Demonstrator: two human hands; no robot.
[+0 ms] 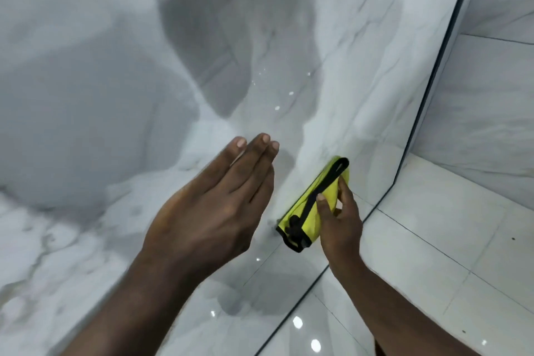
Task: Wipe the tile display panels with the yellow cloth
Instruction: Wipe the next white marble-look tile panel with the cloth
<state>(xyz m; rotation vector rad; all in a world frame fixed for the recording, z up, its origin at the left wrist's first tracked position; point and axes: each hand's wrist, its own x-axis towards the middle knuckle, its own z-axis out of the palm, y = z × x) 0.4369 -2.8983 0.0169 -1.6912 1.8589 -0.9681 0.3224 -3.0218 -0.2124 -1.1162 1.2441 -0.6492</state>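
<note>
A glossy white marble-patterned tile display panel [101, 95] fills most of the view, with grey reflections across it. My right hand [339, 220] grips a folded yellow cloth [313, 205] with black edging and presses it against the panel near its lower right part. My left hand [219, 202] is held flat, fingers together and straight, close to the panel just left of the cloth, holding nothing.
A dark edge [427, 113] runs down the panel's right side. Beyond it stands another pale marbled panel [497, 95]. Below is a white tiled floor [433, 254] with thin dark grout lines and bright light reflections.
</note>
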